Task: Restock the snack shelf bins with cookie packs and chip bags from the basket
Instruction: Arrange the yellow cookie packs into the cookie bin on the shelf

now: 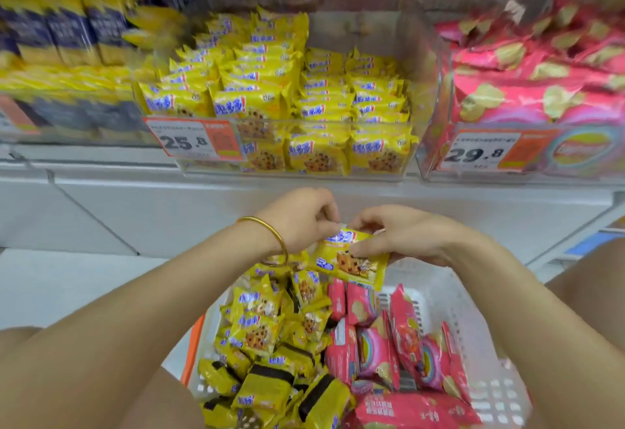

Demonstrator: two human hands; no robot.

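Observation:
A yellow cookie pack [341, 261] is held above the white basket [446, 293], below the shelf. My left hand [301, 219], with a gold bangle on the wrist, pinches its top left corner. My right hand [402, 236] grips its right side, thumb across the front. The basket holds several yellow cookie packs [257, 330] on the left and pink chip bags [382, 347] on the right. On the shelf, a clear bin [338, 175] is nearly full of yellow cookie packs, and the clear bin [436, 171] to its right holds pink chip bags.
Price tags reading 25.8 [192, 141] and 29.8 [480, 153] hang on the bin fronts. Blue and yellow packs [67, 56] fill the shelf at left, blurred. A white shelf ledge [169, 198] runs beneath the bins. My knees flank the basket.

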